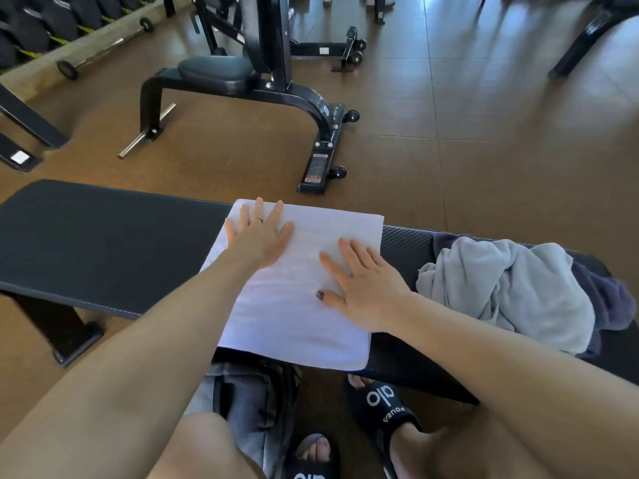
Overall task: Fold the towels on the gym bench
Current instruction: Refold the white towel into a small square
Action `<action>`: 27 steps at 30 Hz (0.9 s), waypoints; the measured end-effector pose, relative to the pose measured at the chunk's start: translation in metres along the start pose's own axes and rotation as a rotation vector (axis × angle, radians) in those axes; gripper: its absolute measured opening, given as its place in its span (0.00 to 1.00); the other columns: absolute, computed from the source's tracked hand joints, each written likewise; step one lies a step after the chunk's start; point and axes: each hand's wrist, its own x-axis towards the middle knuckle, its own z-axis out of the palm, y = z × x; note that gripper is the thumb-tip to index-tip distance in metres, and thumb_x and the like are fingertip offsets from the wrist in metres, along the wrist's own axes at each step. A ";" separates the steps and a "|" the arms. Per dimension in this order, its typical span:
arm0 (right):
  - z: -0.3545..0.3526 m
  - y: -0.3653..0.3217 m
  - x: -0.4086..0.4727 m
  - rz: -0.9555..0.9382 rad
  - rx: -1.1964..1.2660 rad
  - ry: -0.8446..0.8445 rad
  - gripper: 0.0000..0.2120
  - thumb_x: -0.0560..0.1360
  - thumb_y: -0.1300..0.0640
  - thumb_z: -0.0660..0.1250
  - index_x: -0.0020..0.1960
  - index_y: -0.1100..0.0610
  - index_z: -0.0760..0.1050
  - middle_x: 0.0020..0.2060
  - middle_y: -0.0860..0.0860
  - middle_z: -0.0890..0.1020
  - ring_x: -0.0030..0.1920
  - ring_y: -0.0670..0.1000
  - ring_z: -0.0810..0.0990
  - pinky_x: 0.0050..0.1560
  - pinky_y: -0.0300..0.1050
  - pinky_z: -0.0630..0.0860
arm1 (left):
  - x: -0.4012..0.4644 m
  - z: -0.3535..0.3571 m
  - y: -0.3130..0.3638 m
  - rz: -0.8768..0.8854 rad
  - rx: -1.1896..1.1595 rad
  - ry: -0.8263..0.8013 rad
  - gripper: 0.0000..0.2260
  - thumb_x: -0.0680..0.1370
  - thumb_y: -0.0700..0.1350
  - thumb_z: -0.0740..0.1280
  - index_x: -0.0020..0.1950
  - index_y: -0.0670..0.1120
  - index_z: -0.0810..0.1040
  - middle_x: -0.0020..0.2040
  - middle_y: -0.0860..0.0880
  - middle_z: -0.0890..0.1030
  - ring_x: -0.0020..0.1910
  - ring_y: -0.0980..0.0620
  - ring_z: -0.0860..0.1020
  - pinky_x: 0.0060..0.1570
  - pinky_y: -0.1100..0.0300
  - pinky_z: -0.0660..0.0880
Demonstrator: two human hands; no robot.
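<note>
Head view: nearest us are our knees and black slides [383, 406] on the brown floor [484, 150], with a grey bag [242, 402] beneath the bench [103, 243]. On the bench lies a white towel [294, 305], folded flat, its near edge hanging just over the padding. Both our hands press on it with straight, spread fingers, gripping nothing: the right hand [363, 288] near the middle, the left hand [259, 236], wearing a ring, at the far left corner. Just right of the towel sits a crumpled heap [501, 288] of grey and purple towels. Beyond stand an incline seat [242, 74] and a dumbbell rack [34, 25].
</note>
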 end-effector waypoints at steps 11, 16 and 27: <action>-0.022 0.010 0.000 0.014 -0.007 -0.076 0.41 0.77 0.29 0.53 0.81 0.47 0.42 0.80 0.56 0.42 0.80 0.60 0.43 0.78 0.56 0.47 | -0.075 0.023 0.008 0.234 -0.221 0.189 0.25 0.86 0.52 0.51 0.83 0.49 0.54 0.83 0.45 0.51 0.82 0.46 0.47 0.79 0.48 0.44; -0.034 0.014 -0.005 0.045 0.019 -0.134 0.41 0.77 0.34 0.59 0.81 0.49 0.44 0.79 0.60 0.47 0.79 0.62 0.48 0.76 0.58 0.53 | -0.141 0.009 0.024 0.521 -0.224 0.303 0.18 0.80 0.55 0.66 0.63 0.45 0.72 0.64 0.46 0.72 0.64 0.44 0.69 0.63 0.51 0.68; -0.031 0.052 0.008 0.426 0.354 0.127 0.29 0.81 0.48 0.59 0.79 0.54 0.54 0.70 0.63 0.69 0.69 0.65 0.68 0.66 0.58 0.67 | -0.188 0.035 0.044 1.059 0.325 0.271 0.15 0.73 0.51 0.74 0.55 0.45 0.77 0.52 0.46 0.80 0.46 0.46 0.79 0.39 0.55 0.74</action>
